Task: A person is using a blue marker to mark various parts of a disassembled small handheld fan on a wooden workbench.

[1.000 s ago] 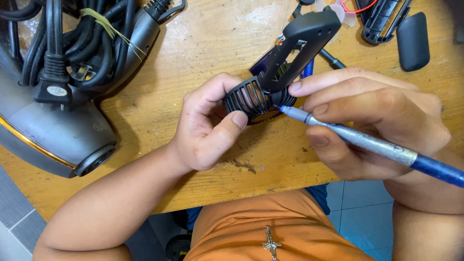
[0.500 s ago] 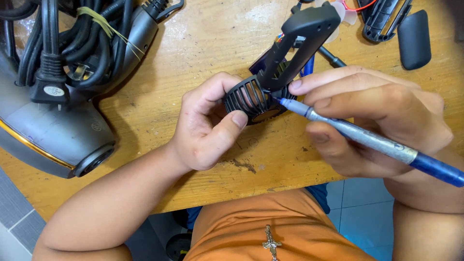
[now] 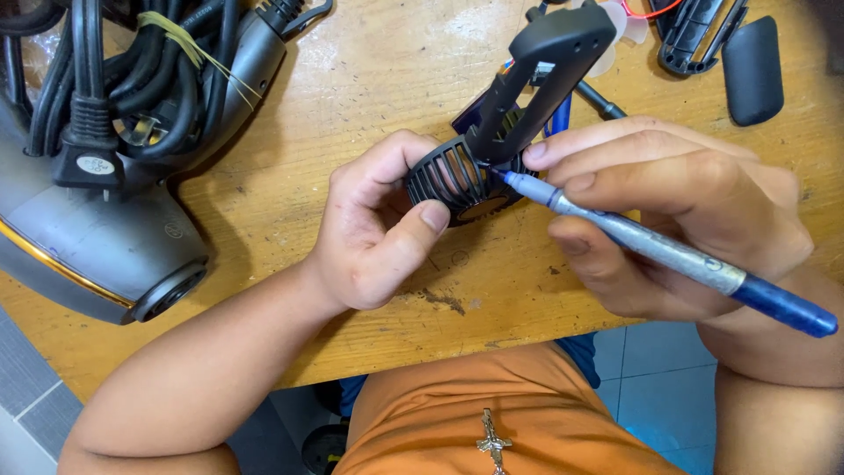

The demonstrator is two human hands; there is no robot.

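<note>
My left hand (image 3: 374,229) grips a small black round cage-like part (image 3: 444,176) with slotted ribs, from which a black slotted handle (image 3: 545,70) sticks up and away. My right hand (image 3: 677,211) holds a silver and blue pen-shaped tool (image 3: 668,251) like a pencil. Its blue tip (image 3: 514,180) touches the black part where the cage meets the handle. Both hands rest over the wooden table (image 3: 369,79).
A grey appliance body (image 3: 97,246) with a coiled black power cord and plug (image 3: 83,132) lies at the left. Black plastic shells (image 3: 752,57) and small loose parts sit at the top right. The table's near edge runs just below my hands.
The tool tip has slid slightly left along the black part, into the joint between cage and handle. My left hand holds the part in the same place.
</note>
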